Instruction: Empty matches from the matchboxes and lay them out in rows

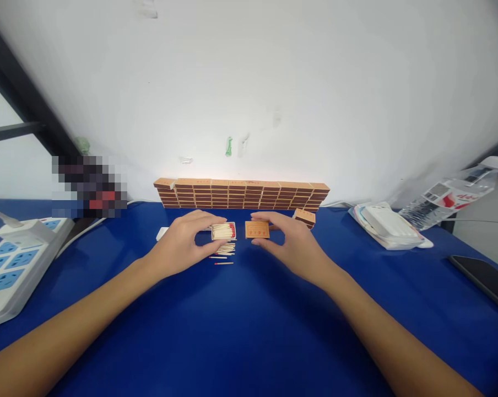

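My left hand (183, 241) pinches an open matchbox tray (223, 231) full of red-tipped matches, held just above the blue table. My right hand (292, 242) grips the orange matchbox sleeve (257, 229) between thumb and fingers, a little to the right of the tray. The tray and the sleeve are apart. Several loose matches (225, 252) lie on the cloth under and in front of the tray.
A long wall of stacked orange matchboxes (241, 194) lines the back by the white wall, with two more boxes (305, 217) at its right. A power strip (13, 259) lies far left. White packets (387, 223), a plastic bottle (451, 197) and a dark phone (484, 278) sit right.
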Demonstrator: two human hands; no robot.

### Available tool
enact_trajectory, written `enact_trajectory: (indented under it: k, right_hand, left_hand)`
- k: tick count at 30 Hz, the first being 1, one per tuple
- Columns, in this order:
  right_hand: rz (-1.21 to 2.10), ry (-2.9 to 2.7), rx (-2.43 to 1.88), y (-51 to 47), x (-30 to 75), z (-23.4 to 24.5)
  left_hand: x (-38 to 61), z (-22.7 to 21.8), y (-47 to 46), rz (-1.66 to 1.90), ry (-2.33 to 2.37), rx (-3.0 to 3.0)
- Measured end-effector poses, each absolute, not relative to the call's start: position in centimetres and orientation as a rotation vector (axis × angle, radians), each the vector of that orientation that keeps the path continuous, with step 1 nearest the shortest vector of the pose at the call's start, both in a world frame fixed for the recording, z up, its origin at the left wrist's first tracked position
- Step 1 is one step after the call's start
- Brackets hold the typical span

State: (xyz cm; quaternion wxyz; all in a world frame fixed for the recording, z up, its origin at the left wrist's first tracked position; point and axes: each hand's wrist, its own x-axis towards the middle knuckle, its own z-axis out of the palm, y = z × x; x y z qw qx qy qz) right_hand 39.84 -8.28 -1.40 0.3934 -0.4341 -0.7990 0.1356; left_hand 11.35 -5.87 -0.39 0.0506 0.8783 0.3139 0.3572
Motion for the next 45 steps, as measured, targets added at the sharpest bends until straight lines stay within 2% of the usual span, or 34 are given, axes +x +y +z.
enact_trajectory:
  k: [4,7,12,18,26,30,31,34,37,40,45]
  right_hand:
    - [0.074,-1.940,-1.236,-7.1,42.8,0.3]
    - [-0.044,-1.841,-1.385,-6.0,46.2,1.3]
    - [0.152,-1.824,-1.532,-4.4,50.8,0.6]
    - [0.278,-1.874,-1.572,-4.1,51.2,-0.3]
    - [0.114,-1.943,-1.571,-4.2,50.5,-0.2]
    - [-0.080,-1.670,-1.436,-5.2,46.5,0.2]
    - [0.020,-1.557,-1.437,-5.6,44.9,0.1]
    - [0.789,-1.470,-1.390,-6.5,40.2,-0.5]
    - [1.195,-1.348,-1.347,-6.4,37.3,-1.5]
    - [1.301,-1.251,-1.355,-5.5,36.7,-2.2]
    - [1.268,-1.245,-1.386,-3.6,37.0,-2.8]
  left_hand:
    - [11.8,-0.1,-4.4,1.114,1.157,2.578]
    - [13.4,0.8,-2.7,1.006,1.231,2.514]
    - [16.4,1.2,-0.4,0.863,1.219,2.548]
    - [16.6,0.6,0.2,0.809,1.188,2.569]
    - [14.8,2.3,0.2,0.881,1.236,2.460]
    - [15.5,1.6,-0.3,0.901,1.292,2.486]
    - [15.8,1.3,-0.6,0.919,1.327,2.502]
    - [17.1,0.6,-1.6,0.953,1.429,2.566]
    - [18.0,0.0,-2.6,0.907,1.464,2.651]
    - [18.6,-0.5,-3.1,0.851,1.463,2.687]
    - [19.0,-1.6,-3.2,0.780,1.427,2.663]
